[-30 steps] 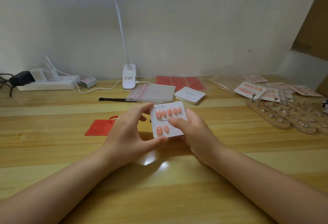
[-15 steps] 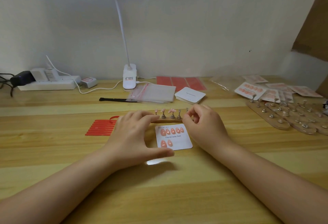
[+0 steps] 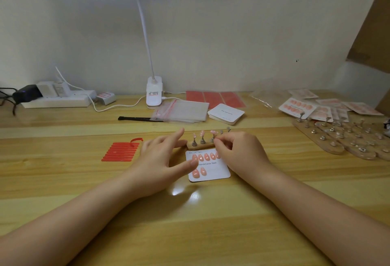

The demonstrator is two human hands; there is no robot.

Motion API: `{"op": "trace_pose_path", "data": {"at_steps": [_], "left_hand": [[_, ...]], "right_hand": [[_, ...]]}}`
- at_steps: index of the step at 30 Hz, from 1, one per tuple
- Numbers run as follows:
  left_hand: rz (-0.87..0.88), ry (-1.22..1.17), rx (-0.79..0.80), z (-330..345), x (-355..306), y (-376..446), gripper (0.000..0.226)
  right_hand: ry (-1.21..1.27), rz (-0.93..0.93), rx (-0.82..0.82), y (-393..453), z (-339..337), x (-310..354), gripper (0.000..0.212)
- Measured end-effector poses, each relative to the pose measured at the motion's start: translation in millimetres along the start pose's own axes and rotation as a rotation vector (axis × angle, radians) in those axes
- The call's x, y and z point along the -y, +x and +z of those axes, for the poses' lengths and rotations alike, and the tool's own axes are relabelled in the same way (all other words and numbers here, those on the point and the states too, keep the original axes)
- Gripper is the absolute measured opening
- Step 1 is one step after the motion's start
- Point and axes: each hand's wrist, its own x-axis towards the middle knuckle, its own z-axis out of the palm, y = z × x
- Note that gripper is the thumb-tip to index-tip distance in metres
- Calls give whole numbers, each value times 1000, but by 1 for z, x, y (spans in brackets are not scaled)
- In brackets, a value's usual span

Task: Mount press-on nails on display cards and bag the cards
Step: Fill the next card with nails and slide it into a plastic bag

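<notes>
Right-hand grip (image 3: pixel 236 149) pinching pink nail (image 3: pixel 213 132)

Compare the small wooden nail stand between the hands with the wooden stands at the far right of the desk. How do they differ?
The small stand sits alone beside the white card; the right-hand stands lie crowded, overlapping. The small stand's pegs carry pink nails; theirs look mostly bare. The right hand reaches a peg on the small stand; nobody touches the others. Both are wooden with metal pegs.
</notes>
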Motion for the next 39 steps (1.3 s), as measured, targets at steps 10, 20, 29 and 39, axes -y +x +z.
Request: {"op": "trace_pose_path", "data": {"at_steps": [10, 20, 29, 39], "left_hand": [[120, 74, -34, 2, -3, -2, 100], [236, 143, -148, 4, -7, -7, 85], [257, 154, -59, 6, -5, -4, 78], [258, 203, -64, 9, -3, -1, 66]], "right_hand": [[-136, -47, -1, 10, -5, -6, 27], [-72, -50, -63, 6, -5, -4, 12], [17, -77, -109, 2, -7, 0, 5], [165, -130, -122, 0, -8, 1, 17]]}}
